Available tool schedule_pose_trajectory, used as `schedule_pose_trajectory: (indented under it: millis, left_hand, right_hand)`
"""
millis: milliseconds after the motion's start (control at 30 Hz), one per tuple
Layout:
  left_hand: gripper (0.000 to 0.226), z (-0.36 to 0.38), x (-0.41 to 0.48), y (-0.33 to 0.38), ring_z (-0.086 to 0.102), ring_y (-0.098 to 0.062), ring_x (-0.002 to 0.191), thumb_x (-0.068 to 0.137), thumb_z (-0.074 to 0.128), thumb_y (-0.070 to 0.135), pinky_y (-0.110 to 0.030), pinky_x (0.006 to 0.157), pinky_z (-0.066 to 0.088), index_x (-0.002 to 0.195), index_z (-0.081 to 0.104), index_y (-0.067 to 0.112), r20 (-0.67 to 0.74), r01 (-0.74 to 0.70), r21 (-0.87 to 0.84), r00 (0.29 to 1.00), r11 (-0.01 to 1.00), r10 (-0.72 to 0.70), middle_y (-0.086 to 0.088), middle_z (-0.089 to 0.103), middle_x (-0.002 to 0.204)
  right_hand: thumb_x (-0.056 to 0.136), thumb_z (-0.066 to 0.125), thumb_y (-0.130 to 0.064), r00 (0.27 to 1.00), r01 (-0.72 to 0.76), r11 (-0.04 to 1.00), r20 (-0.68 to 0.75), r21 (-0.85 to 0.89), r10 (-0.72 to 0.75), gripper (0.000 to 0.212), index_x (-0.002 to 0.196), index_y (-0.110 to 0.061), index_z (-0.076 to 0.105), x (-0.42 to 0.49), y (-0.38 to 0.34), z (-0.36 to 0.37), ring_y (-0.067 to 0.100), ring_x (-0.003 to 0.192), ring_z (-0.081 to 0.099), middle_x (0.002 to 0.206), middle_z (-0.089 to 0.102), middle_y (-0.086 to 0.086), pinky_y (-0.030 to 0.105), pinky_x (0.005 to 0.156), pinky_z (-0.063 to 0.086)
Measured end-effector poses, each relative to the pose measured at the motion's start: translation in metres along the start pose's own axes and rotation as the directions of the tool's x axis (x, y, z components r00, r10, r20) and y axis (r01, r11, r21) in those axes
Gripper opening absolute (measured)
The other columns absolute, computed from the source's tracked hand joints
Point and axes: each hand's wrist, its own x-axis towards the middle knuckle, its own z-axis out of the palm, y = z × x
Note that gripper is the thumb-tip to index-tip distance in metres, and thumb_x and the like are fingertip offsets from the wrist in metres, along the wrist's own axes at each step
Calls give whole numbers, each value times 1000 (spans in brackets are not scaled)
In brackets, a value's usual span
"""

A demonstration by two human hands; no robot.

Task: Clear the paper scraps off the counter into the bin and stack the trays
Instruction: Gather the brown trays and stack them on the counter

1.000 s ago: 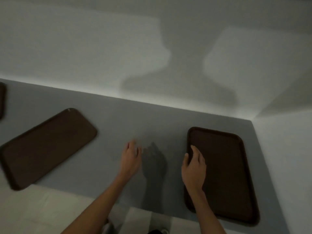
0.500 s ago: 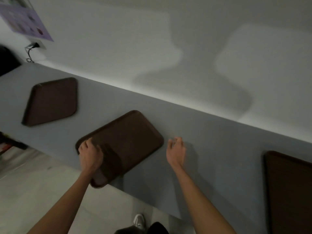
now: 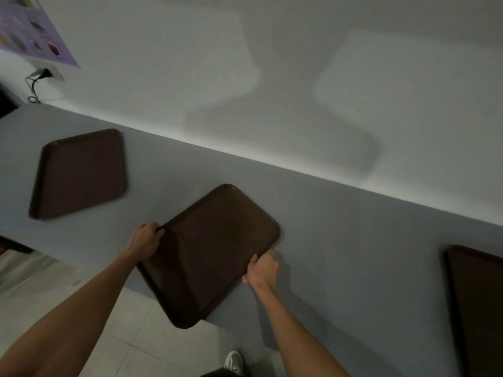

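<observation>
Three dark brown trays lie on the grey counter (image 3: pixel 340 240). The middle tray (image 3: pixel 212 254) sits at an angle, its near corner hanging over the counter's front edge. My left hand (image 3: pixel 145 240) grips its left rim with curled fingers. My right hand (image 3: pixel 262 269) grips its right rim. A second tray (image 3: pixel 79 172) lies at the far left. The third tray (image 3: pixel 479 308) is cut off by the right border. No paper scraps show.
A white wall (image 3: pixel 272 91) runs along the counter's back. A purple poster (image 3: pixel 30 31) and a plugged socket with cable (image 3: pixel 40 77) are at the upper left. Tiled floor (image 3: pixel 130 336) and a shoe (image 3: pixel 234 360) lie below the counter's edge.
I turned left from the right tray to the middle one. My left hand moved onto its left rim and my right hand came down onto its right rim; both now grip it.
</observation>
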Motion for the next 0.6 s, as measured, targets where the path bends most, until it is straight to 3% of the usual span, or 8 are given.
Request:
schedule_pose_trajectory:
  millis: [67, 100, 167, 233, 400, 600]
  left_hand:
    - [23, -2, -12, 17, 61, -38, 99, 105, 56, 31, -45, 85, 49, 100, 63, 9, -9, -53, -32, 999, 998, 53, -17, 67, 101]
    - [26, -5, -24, 30, 60, -34, 92, 105, 54, 35, -45, 81, 50, 97, 59, 11, -16, -91, -46, 996, 995, 90, -14, 65, 97]
    - [32, -7, -47, 55, 59, -26, 79, 106, 48, 42, -44, 74, 51, 92, 54, 14, 6, -177, -87, 984, 980, 178, -9, 63, 88]
    - [34, -7, -67, 83, 60, -23, 72, 107, 43, 45, -43, 69, 52, 90, 50, 17, 39, -286, -120, 956, 951, 292, -6, 61, 80]
    - [41, 10, -119, 172, 62, -14, 66, 105, 33, 49, -42, 68, 48, 84, 50, 18, 24, -427, -237, 895, 873, 445, 1, 61, 71]
    - [48, 37, -192, 291, 61, -11, 60, 110, 28, 47, -40, 64, 49, 88, 59, 17, -22, -534, -322, 830, 782, 558, 2, 65, 68]
  right_hand:
    - [109, 49, -25, 999, -1, 999, -40, 35, 2, 15, 109, -11, 44, -2, -2, -20, 27, 59, 73, 101, 72, 19, 24, 41, 48]
    - [110, 46, -25, 998, 14, 999, -65, 39, -11, 15, 110, -11, 43, -1, 1, -31, 27, 58, 71, 101, 71, 20, 25, 41, 49]
    - [111, 42, -28, 990, 43, 999, -134, 12, -41, 19, 115, -10, 45, 3, 9, -57, 37, 75, 72, 101, 70, 22, 36, 57, 53]
    - [111, 40, -29, 974, 59, 998, -220, -4, -58, 23, 122, -10, 48, 9, 22, -89, 43, 92, 69, 103, 68, 23, 40, 68, 44]
    - [112, 39, -31, 872, 175, 984, -466, 13, -149, 24, 120, -13, 53, 23, 59, -185, 43, 94, 67, 104, 69, 21, 45, 73, 50]
    - [112, 37, -40, 782, 194, 981, -607, 16, -145, 26, 129, -23, 48, 22, 122, -313, 43, 91, 67, 101, 71, 17, 43, 69, 48]
